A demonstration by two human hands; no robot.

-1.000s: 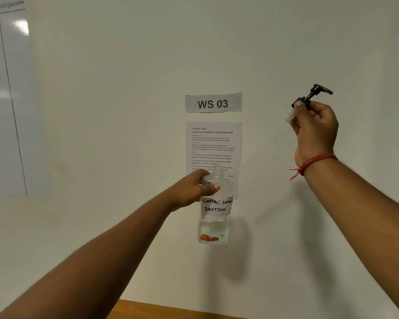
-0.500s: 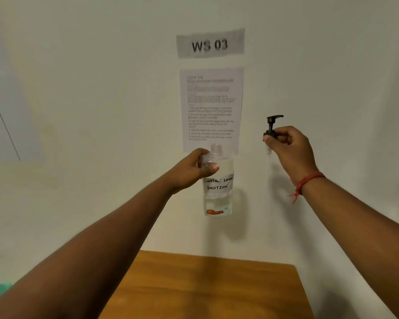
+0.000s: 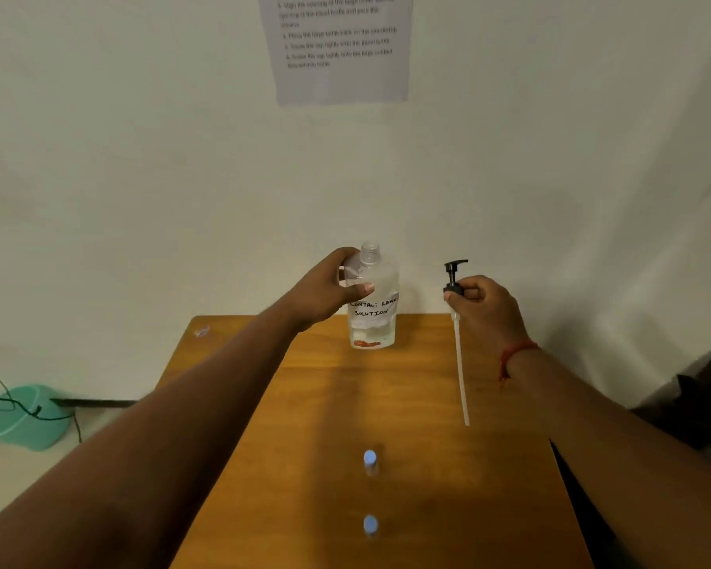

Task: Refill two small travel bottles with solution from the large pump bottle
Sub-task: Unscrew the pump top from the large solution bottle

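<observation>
— What did you have in each hand at that moment?

— My left hand (image 3: 328, 289) was wrapped around the upper part of the large bottle (image 3: 372, 299), thumb across the front just above the handwritten label. Its neck was bare and open, with a little clear liquid low inside. I couldn't tell whether its base touched the counter (image 3: 321, 404) or hung just over the far edge.

— And the right?

— My right hand (image 3: 483, 305) was closed on the black pump head (image 3: 455, 277), held upright, spout pointing right. Its long pale dip tube (image 3: 460, 371) hung down over the counter, clear of the bottle and off to its right. A red thread (image 3: 514, 355) sat on that wrist.

— Where were the travel bottles?

— Both stood near me on the counter, one behind the other in line with the large bottle: the farther travel bottle (image 3: 370, 462) and the nearer travel bottle (image 3: 370, 526), each showing a blue top. Neither hand was near them.

— Anything else?

— A printed sheet (image 3: 341, 51) on the wall above, and a green tub (image 3: 21, 416) on the floor at left.
</observation>
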